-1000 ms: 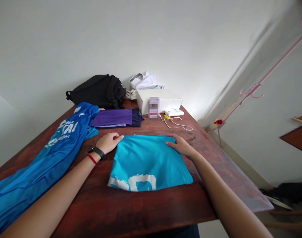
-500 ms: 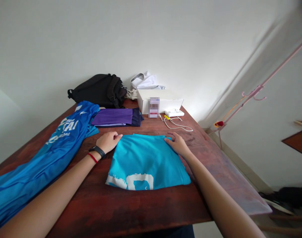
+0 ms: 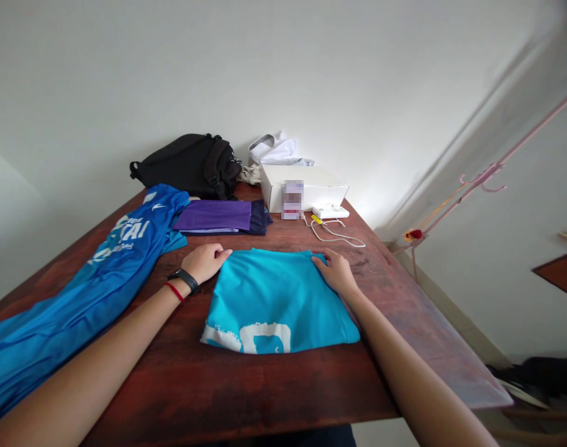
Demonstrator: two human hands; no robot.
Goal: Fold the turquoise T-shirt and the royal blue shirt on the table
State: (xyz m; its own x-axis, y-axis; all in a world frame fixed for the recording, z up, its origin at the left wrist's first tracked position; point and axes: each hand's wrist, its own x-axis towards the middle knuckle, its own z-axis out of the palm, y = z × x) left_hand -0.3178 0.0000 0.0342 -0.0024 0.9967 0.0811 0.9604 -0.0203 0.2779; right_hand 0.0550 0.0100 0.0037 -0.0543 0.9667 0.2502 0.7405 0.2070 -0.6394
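A teal shirt (image 3: 283, 292) with a white print along its near edge lies folded on the dark wooden table (image 3: 246, 397). At its far left corner, my left hand (image 3: 205, 263) pinches the cloth between thumb and curled fingers; a dark band and a red string circle that wrist. My right hand (image 3: 335, 270) grips the far right corner, thumb on top of the fabric and fingers at the far edge. To the left, a blue shirt (image 3: 106, 273) with white lettering is spread lengthwise, apart from my hands.
Beyond the teal shirt lie folded purple cloth (image 3: 215, 215) and a dark folded garment (image 3: 259, 218). A black backpack (image 3: 181, 164), a white box (image 3: 315, 183) and a white device (image 3: 330, 212) with a cable (image 3: 334, 239) are farther back. A pink rack (image 3: 479, 177) stands right of the table.
The view has shifted slightly. Both hands keep their places at the teal shirt's far corners, and the shirt looks the same.
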